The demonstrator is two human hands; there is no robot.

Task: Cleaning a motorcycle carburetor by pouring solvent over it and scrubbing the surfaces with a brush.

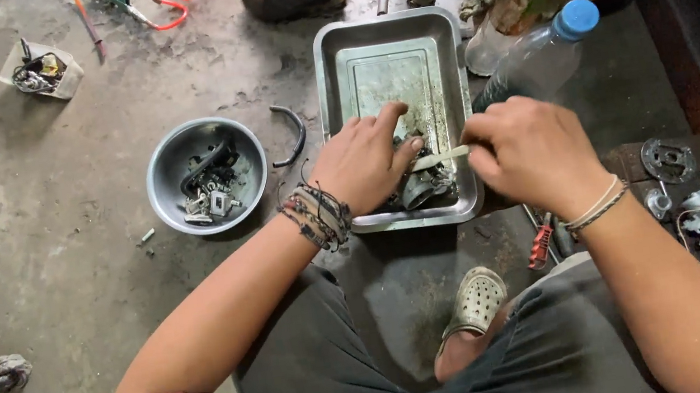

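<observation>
Left hand (363, 160), at centre frame, presses a dark metal part (418, 187) down in the rectangular steel tray (331, 71); fingers curled on it. Right hand (526, 149) pinches a pale thin strip (440, 157), its tip at the part. Step judged: scraping or cleaning the part (tray bottom looks oily); steady pressure seems called for. Round grey bowl (163, 163) of small hardware, left of tray. Plastic bottle (544, 51), upper right. Stained concrete floor (58, 265), workshop clutter around.
</observation>
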